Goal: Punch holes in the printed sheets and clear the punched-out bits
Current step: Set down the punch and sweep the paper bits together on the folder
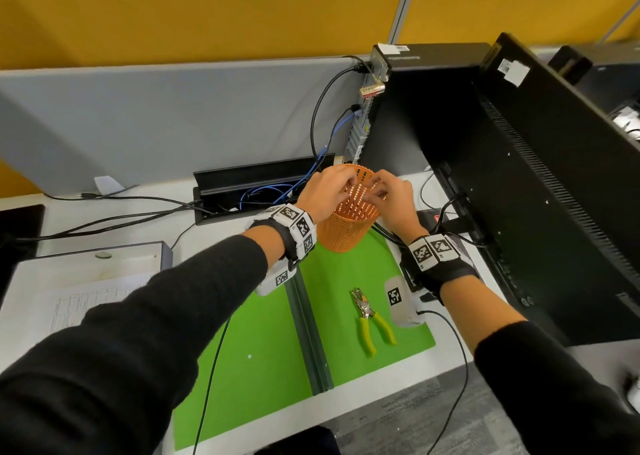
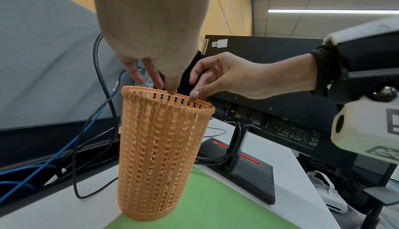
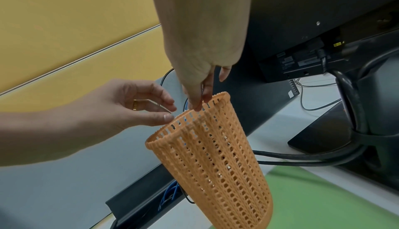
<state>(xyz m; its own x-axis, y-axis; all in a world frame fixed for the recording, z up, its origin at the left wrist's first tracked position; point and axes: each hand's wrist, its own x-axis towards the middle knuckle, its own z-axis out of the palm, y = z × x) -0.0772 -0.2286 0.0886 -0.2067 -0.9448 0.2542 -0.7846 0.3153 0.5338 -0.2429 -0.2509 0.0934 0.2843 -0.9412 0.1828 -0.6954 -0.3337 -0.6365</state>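
An orange mesh basket (image 1: 346, 226) (image 2: 159, 156) (image 3: 215, 164) stands at the far edge of the green mat (image 1: 263, 350). Both hands hover over its rim. My left hand (image 1: 349, 183) (image 2: 159, 82) (image 3: 170, 111) has loosely curled fingers pointing down, and I see nothing in them. My right hand (image 1: 375, 186) (image 2: 194, 89) (image 3: 199, 103) touches the rim with thumb and fingertips; nothing shows between them. The hole punch (image 1: 372, 319), pliers with yellow-green handles, lies on the mat near my right wrist. Printed sheets (image 1: 86, 302) lie at the left. One white bit (image 1: 249, 356) sits on the mat.
A black monitor (image 1: 536, 177) on its stand rises close at the right, its back towards me. Behind the basket is an open cable tray (image 1: 256, 177) with blue and black cables. The sheets rest on a white box (image 1: 104, 257). A grey partition closes the back.
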